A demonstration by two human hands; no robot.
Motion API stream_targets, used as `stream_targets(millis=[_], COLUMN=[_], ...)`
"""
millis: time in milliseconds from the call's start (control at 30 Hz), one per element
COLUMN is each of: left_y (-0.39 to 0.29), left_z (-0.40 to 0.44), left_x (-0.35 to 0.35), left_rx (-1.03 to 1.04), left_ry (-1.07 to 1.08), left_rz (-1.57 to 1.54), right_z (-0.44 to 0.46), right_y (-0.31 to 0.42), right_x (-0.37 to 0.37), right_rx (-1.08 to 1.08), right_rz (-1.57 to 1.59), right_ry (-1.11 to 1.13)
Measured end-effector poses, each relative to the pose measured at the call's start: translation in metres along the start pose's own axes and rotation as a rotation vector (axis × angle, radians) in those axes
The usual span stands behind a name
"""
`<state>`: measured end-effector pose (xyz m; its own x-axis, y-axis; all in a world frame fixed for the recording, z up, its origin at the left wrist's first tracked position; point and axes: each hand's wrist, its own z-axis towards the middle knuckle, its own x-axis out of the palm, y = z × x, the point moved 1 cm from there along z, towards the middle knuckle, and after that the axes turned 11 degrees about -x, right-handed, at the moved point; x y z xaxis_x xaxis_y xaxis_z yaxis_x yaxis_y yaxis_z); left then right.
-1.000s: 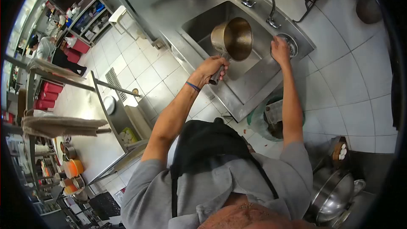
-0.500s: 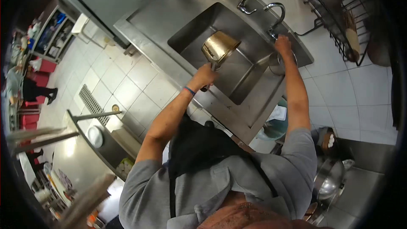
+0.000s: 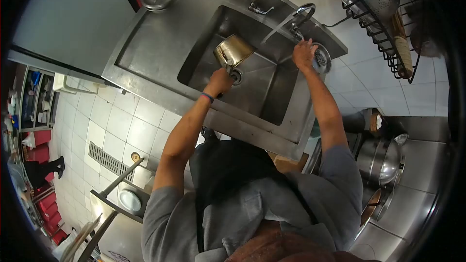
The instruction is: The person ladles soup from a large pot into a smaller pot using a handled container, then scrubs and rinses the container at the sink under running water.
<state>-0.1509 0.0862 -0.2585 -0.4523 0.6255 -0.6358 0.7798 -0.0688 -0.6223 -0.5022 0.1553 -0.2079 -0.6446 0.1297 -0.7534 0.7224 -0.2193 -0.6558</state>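
**Dull-gold, round metal pot (image 3: 234, 51) with a long handle (image 3: 228, 66), being held by the left hand (image 3: 221, 82) over a grey, rectangular steel sink basin (image 3: 259, 75).** Clock directions are being read on the picture, about the basin's centre.

The pot is sitting slightly toward 11 o'clock; the left hand, at 7 o'clock, is closing round its handle. The right hand (image 3: 305, 54), at 3 o'clock, is resting with fingers loosely extended, holding nothing visible, between a curved chrome tap (image 3: 311, 7) at 2 o'clock and a shallow, round metal bowl (image 3: 326, 66) on its outer side; whether it is touching either cannot be told.

Judging by its look, the pot is likely being stiff and hardly fragile, moderately heavy, and front-heavy about the handle. Its smooth wall is probably becoming slippery when wet, so the handle is offering the surest hold, with a firm wrist countering any twist. Whether it is containing liquid cannot be told.

Compared with half a second earlier, a pale streak, apparently water (image 3: 279, 29), is now slanting from the tap toward 8 o'clock; the right hand is showing its fingers more openly, and the whole sink is appearing farther left in view.
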Motion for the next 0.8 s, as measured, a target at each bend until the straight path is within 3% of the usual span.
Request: stream_targets(millis=[200, 300, 400, 500, 600, 733, 800], left_y=[-0.024, -0.046, -0.026, -0.058, -0.059, -0.073, -0.069], left_z=[0.032, 0.04, 0.09, 0.055, 0.052, 0.042, 0.033], left_x=[0.007, 0.014, 0.064, 0.043, 0.045, 0.039, 0.042], left_rx=[0.1, 0.04, 0.104, -0.033, -0.346, -0.52, -0.616], left_ry=[0.034, 0.095, 0.213, 0.307, 0.499, 0.634, 0.923], left_rz=[0.181, 0.277, 0.302, 0.278, -0.428, -0.974, -1.379], right_z=[-0.004, -0.013, -0.031, -0.053, -0.086, -0.128, -0.141], right_y=[-0.009, -0.013, -0.01, -0.012, -0.019, -0.039, -0.061], right_x=[-0.008, -0.025, -0.036, -0.044, -0.05, -0.039, -0.034], right_rx=[-0.031, 0.016, 0.063, 0.066, 0.054, 0.056, 0.103], right_rz=[0.189, 0.41, 0.601, 0.8, 0.982, 1.081, 1.172], right_ry=[-0.024, 0.009, -0.141, -0.172, -0.19, -0.239, -0.217])
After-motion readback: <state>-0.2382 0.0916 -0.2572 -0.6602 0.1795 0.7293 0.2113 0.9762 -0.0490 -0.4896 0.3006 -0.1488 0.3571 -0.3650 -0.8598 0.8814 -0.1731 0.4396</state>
